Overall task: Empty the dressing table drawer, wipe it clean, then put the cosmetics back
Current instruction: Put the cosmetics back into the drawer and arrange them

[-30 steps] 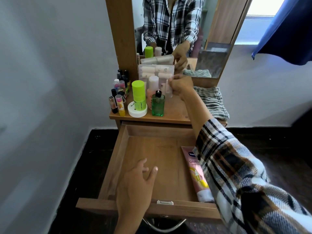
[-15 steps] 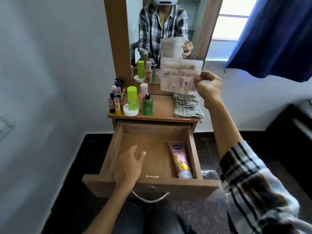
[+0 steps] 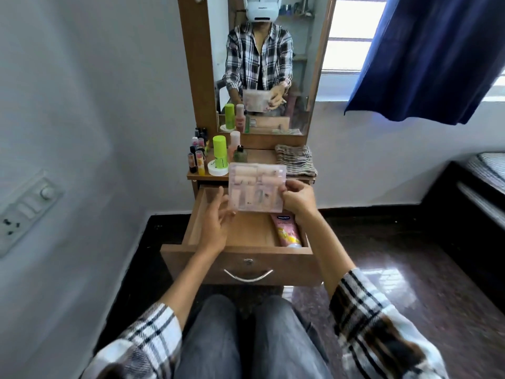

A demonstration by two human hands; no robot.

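Observation:
The wooden drawer (image 3: 247, 265) stands pulled out, with a pink tube (image 3: 286, 231) lying along its right side. Above it hangs a clear plastic cosmetics case (image 3: 255, 188) with pale tubes inside. My right hand (image 3: 299, 199) grips the case's right edge. My left hand (image 3: 216, 227) is at its lower left corner with fingers spread, touching or nearly touching it. On the tabletop (image 3: 262, 155) stand a lime-green bottle (image 3: 220, 151), a white jar (image 3: 217, 169), a green bottle (image 3: 240, 154), a pink bottle (image 3: 234, 140) and several lipsticks (image 3: 197, 155). A folded striped cloth (image 3: 295, 164) lies at the right.
A mirror (image 3: 263, 64) rises behind the tabletop. A grey wall with a switch plate (image 3: 26, 207) is at the left, a blue curtain (image 3: 426, 56) and a window at the upper right, a dark bed edge (image 3: 470, 198) at the far right. My knees are below the drawer front.
My right hand has lifted the clear case off the tabletop and brought it down over the drawer. My left hand has risen from the drawer's front edge to the case. The camera has pulled back.

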